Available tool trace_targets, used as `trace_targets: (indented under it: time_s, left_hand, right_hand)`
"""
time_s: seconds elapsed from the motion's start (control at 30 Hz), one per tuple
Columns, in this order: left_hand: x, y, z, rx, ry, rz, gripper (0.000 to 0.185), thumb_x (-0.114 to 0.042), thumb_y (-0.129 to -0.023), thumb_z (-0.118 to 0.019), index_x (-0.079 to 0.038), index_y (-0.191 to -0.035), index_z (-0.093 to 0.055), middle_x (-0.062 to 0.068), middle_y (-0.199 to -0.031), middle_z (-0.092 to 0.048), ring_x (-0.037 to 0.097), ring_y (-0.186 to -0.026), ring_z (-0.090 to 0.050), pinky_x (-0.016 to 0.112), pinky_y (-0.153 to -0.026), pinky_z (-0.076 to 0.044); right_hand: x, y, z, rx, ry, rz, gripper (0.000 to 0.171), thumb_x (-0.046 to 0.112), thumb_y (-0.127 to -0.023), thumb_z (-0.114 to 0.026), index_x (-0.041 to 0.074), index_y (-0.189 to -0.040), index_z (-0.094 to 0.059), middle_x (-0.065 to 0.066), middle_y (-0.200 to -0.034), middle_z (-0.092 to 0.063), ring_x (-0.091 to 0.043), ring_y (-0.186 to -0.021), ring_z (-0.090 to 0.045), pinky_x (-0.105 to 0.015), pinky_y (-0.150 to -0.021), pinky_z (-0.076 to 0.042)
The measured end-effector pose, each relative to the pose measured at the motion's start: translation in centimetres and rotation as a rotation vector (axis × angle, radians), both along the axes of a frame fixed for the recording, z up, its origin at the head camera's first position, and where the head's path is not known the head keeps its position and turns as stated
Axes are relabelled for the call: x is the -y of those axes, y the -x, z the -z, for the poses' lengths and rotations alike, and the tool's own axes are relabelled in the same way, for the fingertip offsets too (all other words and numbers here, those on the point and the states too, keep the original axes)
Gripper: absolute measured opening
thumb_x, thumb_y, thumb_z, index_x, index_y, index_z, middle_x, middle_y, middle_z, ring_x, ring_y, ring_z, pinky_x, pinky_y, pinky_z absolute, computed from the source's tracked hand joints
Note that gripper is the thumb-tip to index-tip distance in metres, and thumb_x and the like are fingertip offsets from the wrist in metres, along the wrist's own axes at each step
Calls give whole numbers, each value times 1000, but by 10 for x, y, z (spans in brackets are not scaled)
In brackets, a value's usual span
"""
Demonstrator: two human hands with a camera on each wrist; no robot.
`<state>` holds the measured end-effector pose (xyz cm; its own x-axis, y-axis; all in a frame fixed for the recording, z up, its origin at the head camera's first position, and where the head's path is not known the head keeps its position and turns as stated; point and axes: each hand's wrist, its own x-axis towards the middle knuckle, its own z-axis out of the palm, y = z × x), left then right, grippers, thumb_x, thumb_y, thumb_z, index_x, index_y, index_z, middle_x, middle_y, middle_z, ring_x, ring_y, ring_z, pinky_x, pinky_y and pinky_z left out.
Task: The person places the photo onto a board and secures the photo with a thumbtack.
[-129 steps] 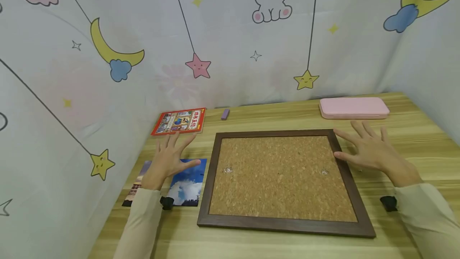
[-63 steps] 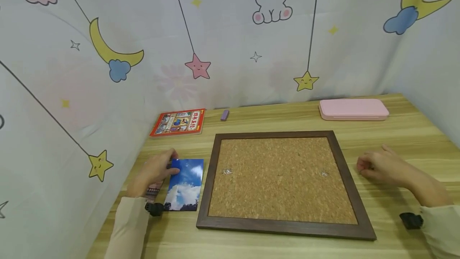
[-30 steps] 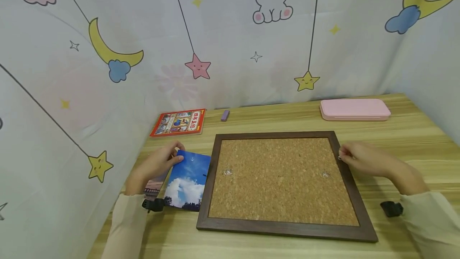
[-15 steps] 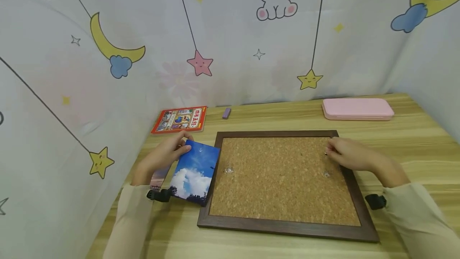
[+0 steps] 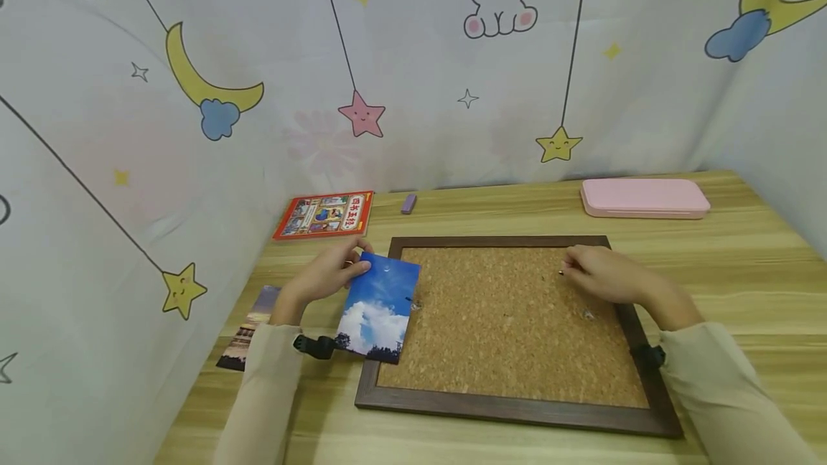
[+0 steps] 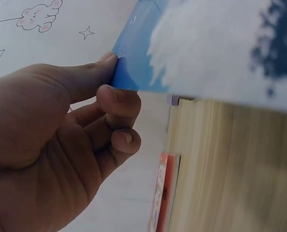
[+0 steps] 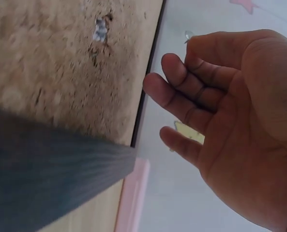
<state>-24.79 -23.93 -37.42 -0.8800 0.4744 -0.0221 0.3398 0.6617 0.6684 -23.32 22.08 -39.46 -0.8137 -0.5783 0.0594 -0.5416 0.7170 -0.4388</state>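
My left hand (image 5: 326, 275) pinches the upper left corner of a photo (image 5: 382, 311) of blue sky and white cloud, thumb on its face. The photo is raised at a tilt and overlaps the left side of a brown-framed cork board (image 5: 491, 336). Over the board's upper right part, my right hand (image 5: 610, 278) pinches a tiny thumbtack (image 7: 188, 36) between thumb and forefinger; its pointed tip shows in the right wrist view. The other right fingers are loosely bent. In the left wrist view the photo (image 6: 206, 48) hides part of the table.
A second photo (image 5: 253, 329), with a sunset sky, lies on the table left of the board, partly behind my left arm. At the back are a red book (image 5: 326, 215), a small purple block (image 5: 408, 203) and a pink case (image 5: 646, 198). A patterned curtain (image 5: 413, 56) hangs behind.
My left hand has lifted the sky photo from the table and carried it right over the board's edge. My right hand has picked up the thumbtack and moved left over the cork.
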Motion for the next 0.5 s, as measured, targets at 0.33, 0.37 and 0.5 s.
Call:
trace_targets:
  time_s: [0.33,0.37,0.5]
  left_hand:
    - [-17,8,9,28,-25,0,16,-19,-92,-49,-14,-107,-46,6,-71,-55,30,-58,-53,32,-51,-45]
    - [-22,5,5,31,-30,-1,17,-17,-92,-49,-12,-108,-46,9,-71,-56,30,-57,-52,33,-51,-45]
    - [-31,6,5,23,-46,2,17,-15,-92,-49,-11,-108,-46,10,-71,-56,34,-57,-54,34,-51,-45]
  right_hand:
    - [21,10,3,55,22,-21,15,14,-93,-44,12,-78,-47,4,-65,-41,-8,-55,-37,-24,-52,-33]
    - [23,11,3,66,23,-21,15,15,-94,-44,12,-79,-48,3,-65,-42,-8,-54,-38,-25,-52,-34]
    - [31,14,3,94,27,-21,18,18,-95,-41,11,-80,-49,3,-64,-42,-8,-52,-38,-24,-50,-33]
